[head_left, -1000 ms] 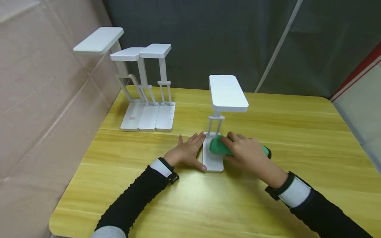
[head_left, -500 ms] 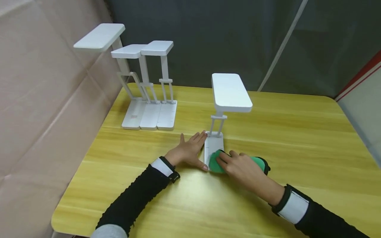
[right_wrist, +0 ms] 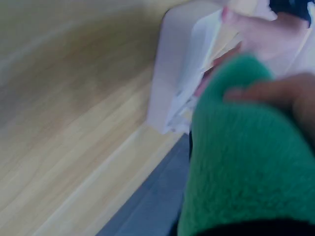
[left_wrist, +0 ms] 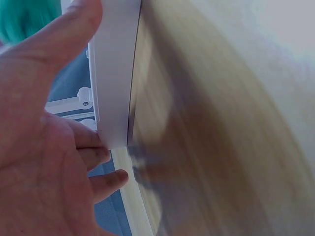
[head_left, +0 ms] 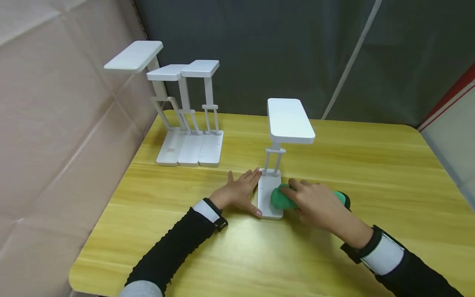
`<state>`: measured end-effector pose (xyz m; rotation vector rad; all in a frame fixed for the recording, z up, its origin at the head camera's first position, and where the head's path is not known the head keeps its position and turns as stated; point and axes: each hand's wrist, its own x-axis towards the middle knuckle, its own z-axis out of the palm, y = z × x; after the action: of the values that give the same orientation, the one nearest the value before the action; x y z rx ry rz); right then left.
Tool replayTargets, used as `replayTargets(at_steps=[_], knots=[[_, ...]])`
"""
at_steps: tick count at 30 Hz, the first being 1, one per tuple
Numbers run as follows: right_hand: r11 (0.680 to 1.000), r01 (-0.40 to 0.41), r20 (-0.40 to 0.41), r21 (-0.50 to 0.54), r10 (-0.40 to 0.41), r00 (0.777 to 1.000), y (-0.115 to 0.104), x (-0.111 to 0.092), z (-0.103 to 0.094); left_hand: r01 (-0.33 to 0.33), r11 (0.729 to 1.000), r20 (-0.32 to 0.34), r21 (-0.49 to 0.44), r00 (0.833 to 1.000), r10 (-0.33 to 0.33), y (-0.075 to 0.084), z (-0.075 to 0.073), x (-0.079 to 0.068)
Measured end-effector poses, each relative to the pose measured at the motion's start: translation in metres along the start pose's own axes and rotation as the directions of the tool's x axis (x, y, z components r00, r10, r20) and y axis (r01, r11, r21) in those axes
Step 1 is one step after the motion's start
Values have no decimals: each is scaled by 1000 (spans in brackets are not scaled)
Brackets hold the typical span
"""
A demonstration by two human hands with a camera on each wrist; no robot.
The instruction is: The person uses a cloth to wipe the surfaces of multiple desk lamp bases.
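Observation:
A white folding stand (head_left: 269, 194) with a flat base, a hinged double-rod support and a broad flat top plate (head_left: 289, 119) stands upright near the table's middle. My left hand (head_left: 239, 194) steadies its base from the left, with thumb at the front corner and straight fingertips at the back corner. My right hand (head_left: 315, 202) grips a green cloth (head_left: 282, 198) with black edging, pressed on the right part of the base. In the right wrist view the fuzzy green cloth (right_wrist: 246, 167) covers much of the frame. The base's side (left_wrist: 115, 73) runs beside my left thumb.
Several similar white stands (head_left: 191, 148) are lined up side by side at the table's back left, their top plates at differing heights. The wooden table (head_left: 371, 185) meets a dark curtain (head_left: 241, 53) behind and a pale wall covering (head_left: 55, 144) on the left.
The cloth in my right hand has gone from the back of the base to its front edge, then back up toward the middle right. My left hand holds its place.

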<state>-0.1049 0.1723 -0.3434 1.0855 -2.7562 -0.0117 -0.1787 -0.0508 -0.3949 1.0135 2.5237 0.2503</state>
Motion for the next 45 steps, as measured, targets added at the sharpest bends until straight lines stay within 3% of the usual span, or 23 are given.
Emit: replayTargets(at_steps=[4, 7, 12, 21, 26, 30, 33, 35, 37, 41, 45], knots=[[975, -212, -87, -74, 205, 975, 6, 9, 17, 3, 1000, 13, 29, 1000, -4, 1, 1, 2], [956, -281, -124, -86, 270, 955, 5, 12, 33, 8, 999, 28, 52, 1000, -10, 2, 2, 2], [965, -215, -148, -148, 193, 970, -4, 10, 46, 16, 998, 21, 63, 1000, -17, 3, 3, 1], [975, -59, -98, -215, 39, 994, -22, -10, 28, 27, 995, 3, 95, 1000, -27, 5, 1, 1], [985, 8, -34, -170, -14, 999, -33, -19, 16, 34, 995, 17, 96, 999, -36, 6, -1, 0], [999, 48, 91, -20, -46, 995, -30, -20, 4, 39, 996, 31, 79, 999, -41, 4, -1, 0], [987, 11, 189, 159, -42, 981, -15, -14, -6, 40, 997, 38, 72, 998, -42, 2, 0, 2], [974, -39, 205, 223, -8, 979, -3, -7, -11, 41, 997, 39, 65, 998, -44, 1, 0, 3], [975, -89, 173, 202, 54, 983, 8, 1, -12, 39, 997, 37, 65, 998, -42, 1, 1, 4], [982, -184, 85, 36, 180, 980, 20, 17, -4, 34, 997, 30, 65, 999, -36, 1, 2, 3], [981, -179, -19, -72, 178, 984, 17, 29, 11, 26, 998, 16, 49, 1000, -27, 2, 0, 1]])
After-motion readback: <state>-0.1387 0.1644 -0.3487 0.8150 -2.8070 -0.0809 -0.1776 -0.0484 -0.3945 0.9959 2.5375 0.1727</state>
